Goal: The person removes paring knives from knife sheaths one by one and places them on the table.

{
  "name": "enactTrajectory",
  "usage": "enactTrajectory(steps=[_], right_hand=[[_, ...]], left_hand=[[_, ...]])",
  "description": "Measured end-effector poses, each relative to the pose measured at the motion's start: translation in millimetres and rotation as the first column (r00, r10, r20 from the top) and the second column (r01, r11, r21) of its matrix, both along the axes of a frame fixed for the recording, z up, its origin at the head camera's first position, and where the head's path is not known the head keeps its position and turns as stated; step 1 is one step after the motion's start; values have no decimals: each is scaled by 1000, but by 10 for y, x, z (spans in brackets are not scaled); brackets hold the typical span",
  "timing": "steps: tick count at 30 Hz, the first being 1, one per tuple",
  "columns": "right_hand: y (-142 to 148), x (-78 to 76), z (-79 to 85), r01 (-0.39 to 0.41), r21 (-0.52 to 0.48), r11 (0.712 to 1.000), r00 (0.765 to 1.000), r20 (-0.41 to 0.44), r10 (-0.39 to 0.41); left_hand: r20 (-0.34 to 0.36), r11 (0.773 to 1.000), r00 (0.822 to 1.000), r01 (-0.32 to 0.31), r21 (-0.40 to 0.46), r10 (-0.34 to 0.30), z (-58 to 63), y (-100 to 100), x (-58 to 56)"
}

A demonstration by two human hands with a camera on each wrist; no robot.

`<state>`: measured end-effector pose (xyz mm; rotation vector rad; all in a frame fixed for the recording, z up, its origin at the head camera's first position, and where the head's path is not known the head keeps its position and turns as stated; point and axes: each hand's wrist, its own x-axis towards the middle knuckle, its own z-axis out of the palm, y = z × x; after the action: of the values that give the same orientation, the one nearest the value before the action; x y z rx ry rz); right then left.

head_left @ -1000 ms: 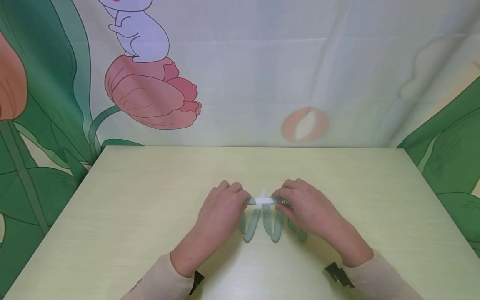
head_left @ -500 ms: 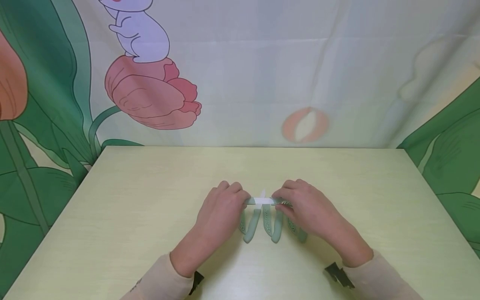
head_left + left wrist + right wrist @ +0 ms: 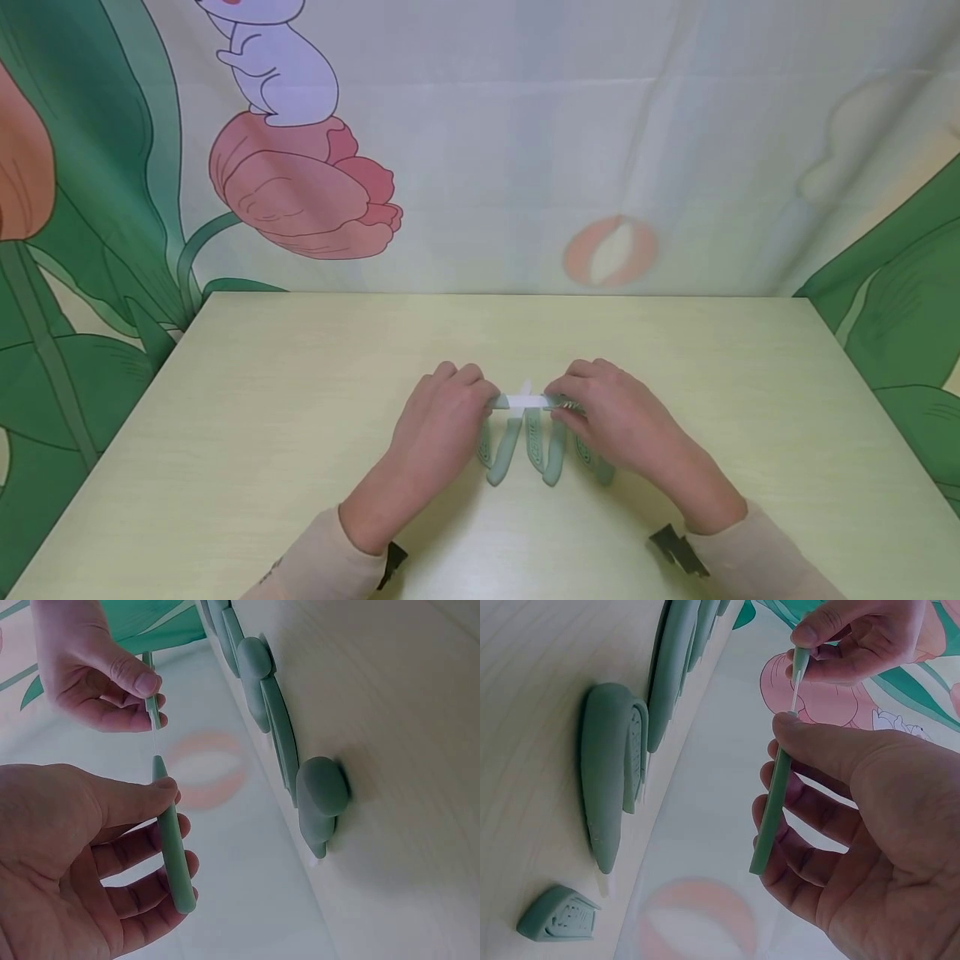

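In the head view, my left hand (image 3: pixel 444 421) and right hand (image 3: pixel 618 417) face each other over the middle of the table. My left hand pinches the smooth green handle (image 3: pixel 174 859) of a small knife between thumb and fingertips. The knife's white blade (image 3: pixel 527 402) spans the gap between the hands. My right hand pinches the slim green blade cover (image 3: pixel 774 802), into which the blade's far end reaches. Under the hands lie more green knife handles (image 3: pixel 504 454) and patterned green covers (image 3: pixel 534 439), partly hidden by my fingers.
A pale wooden table (image 3: pixel 337 367) carries everything. Behind it hangs a printed cloth (image 3: pixel 480 167) with a rabbit and flowers. In the right wrist view, a short cover (image 3: pixel 561 915) lies beside a thick handle (image 3: pixel 606 776).
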<state>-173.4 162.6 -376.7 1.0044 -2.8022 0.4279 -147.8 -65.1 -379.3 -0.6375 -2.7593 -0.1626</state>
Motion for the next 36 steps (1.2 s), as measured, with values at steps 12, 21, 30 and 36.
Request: enactTrajectory(steps=[12,21,30,36], right_hand=[[4,-2,-11,17,2,1000,1000,-17,-16],[6,10,-19,9,-4,1000,1000,-24,-9],[7,19,-24,10,-6,1000,999,-31,-10],[5,30,-35,16,-4,1000,999,-30,-16]], left_hand=[[5,1000,1000,-2,-7,2,-1,-25,4],[6,1000,1000,-3,-4,3,-8,-29,6],[-7,1000,1000,-11,-5,10,-16,-41,11],[-11,1000,1000,-11,-4,11,-8,-48,22]])
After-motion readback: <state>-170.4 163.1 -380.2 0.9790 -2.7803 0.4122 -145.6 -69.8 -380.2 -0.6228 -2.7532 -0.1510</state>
